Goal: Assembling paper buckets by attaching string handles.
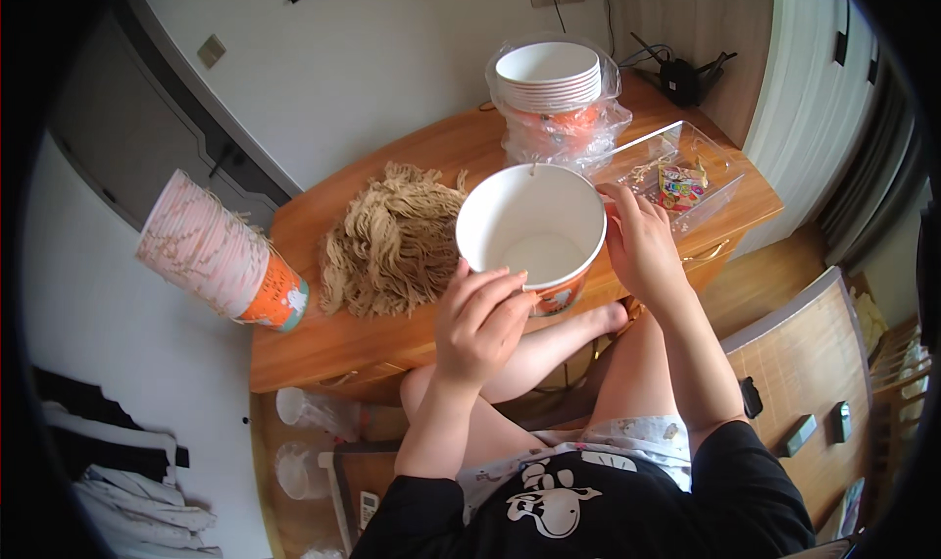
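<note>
A large paper bucket [524,221], white inside and orange outside, is held at the table's front edge with its mouth tilted up toward me. My left hand [480,324] grips its near-left rim, fingers laid over the edge. On the right side of the rim, my right hand [642,243] holds the wall, its thumb hidden. A small thin bit of something shows at the far rim; I cannot make out what it is. Left of the bucket lies a heap of tan twisted cords [392,240]. A tall stack of similar buckets [211,250], with cords hanging along it, stands at the table's left end.
Behind the bucket, more nested buckets [549,74] stand in clear plastic wrap. A clear tray [720,162] with a colourful packet [681,184] sits at the right. A black router [678,80] is in the back corner. Below the table are clear plastic containers [299,471].
</note>
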{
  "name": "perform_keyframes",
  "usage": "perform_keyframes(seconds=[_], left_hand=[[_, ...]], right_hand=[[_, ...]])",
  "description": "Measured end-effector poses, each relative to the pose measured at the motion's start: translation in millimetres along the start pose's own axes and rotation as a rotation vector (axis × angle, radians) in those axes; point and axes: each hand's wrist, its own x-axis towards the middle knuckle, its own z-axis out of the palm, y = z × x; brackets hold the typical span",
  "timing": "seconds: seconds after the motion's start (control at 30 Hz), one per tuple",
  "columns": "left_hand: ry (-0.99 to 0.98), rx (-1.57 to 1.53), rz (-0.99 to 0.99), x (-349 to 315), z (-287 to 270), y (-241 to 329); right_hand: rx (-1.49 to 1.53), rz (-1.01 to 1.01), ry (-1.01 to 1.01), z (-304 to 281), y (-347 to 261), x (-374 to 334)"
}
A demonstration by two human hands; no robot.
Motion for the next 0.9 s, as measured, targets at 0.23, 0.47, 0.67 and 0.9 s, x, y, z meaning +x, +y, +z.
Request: perform_keyframes(seconds=[0.23,0.47,0.67,0.9], left_hand=[[-0.028,-0.12,-0.056,13,-8,5],[-0.092,-0.249,-0.219,1,-45,-22],[0.203,0.024,-0.162,30,-181,-54],[0.313,0.955,-0.037,116,-371,-142]], right_hand=[[0.11,0.063,-0.183,5,14,15],[0.061,-0.17,0.054,13,3,-14],[0.173,-0.121,0.012,13,31,-103],[0.404,-0.015,-0.051,55,45,-141]])
